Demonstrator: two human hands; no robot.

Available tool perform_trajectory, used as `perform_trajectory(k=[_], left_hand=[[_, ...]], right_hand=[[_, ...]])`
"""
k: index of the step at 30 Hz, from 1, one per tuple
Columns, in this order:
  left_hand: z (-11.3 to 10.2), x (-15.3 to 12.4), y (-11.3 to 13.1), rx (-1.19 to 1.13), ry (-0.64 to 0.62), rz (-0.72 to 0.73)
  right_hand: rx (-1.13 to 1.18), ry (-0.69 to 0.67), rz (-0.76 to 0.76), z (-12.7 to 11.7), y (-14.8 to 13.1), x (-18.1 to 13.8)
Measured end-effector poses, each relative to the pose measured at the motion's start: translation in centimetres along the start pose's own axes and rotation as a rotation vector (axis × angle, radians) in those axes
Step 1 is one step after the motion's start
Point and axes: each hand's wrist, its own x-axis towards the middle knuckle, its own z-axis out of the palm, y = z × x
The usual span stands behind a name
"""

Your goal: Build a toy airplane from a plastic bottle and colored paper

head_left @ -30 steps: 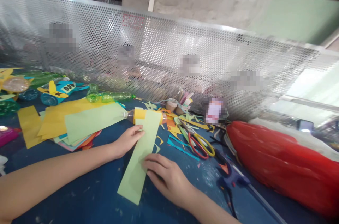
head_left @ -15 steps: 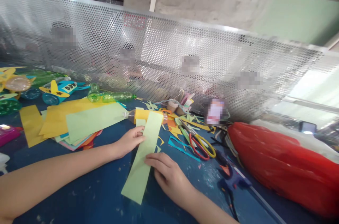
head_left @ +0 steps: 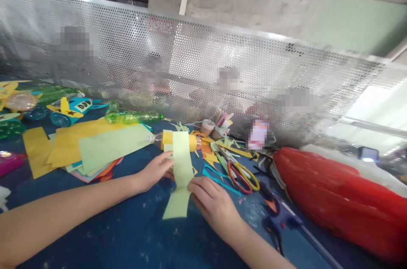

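Your left hand [head_left: 155, 170] covers the near left edge of the light green paper strip [head_left: 180, 171], and your right hand [head_left: 216, 206] hides the stretch under its fingertips, so you cannot tell how the strip bends there. Beyond your hands the strip's far end overlaps the yellow-wrapped bottle [head_left: 178, 140], hiding its middle. Right of your right hand, the red bag [head_left: 333, 201] runs off the picture's edge, and the shapes behind the perforated metal screen [head_left: 203, 70] are blurred.
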Motion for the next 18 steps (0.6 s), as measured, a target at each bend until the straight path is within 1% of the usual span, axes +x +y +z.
perform_trajectory(k=[2, 5, 7, 8, 11, 13, 15, 18], left_hand=[[-0.1, 0.0, 0.1, 0.004, -0.030, 0.001], [-0.2, -0.1, 0.3, 0.025, -0.112, 0.013], [-0.2, -0.1, 0.4, 0.042, -0.130, 0.008], [-0.1, -0.1, 0.5, 0.052, -0.133, 0.005], [0.0, 0.0, 0.5, 0.080, -0.142, -0.003], [0.0, 0.1, 0.5, 0.101, -0.154, -0.006], [0.0, 0.0, 0.5, 0.119, -0.159, -0.008], [0.0, 0.0, 0.6, 0.128, -0.156, -0.005]], right_hand=[[-0.129, 0.057, -0.010, -1.3, 1.3, 0.3], [-0.337, 0.155, 0.102, -3.4, 4.5, 1.4], [-0.476, 0.192, 0.175, -4.9, 6.9, 2.6], [-0.536, 0.201, 0.227, -5.5, 8.1, 3.2], [-0.663, 0.230, 0.448, -7.1, 11.2, 5.1], [-0.677, 0.237, 0.604, -7.4, 12.8, 6.1], [-0.634, 0.188, 0.729, -6.9, 14.0, 6.7], [-0.568, 0.104, 0.784, -5.0, 15.3, 7.1]])
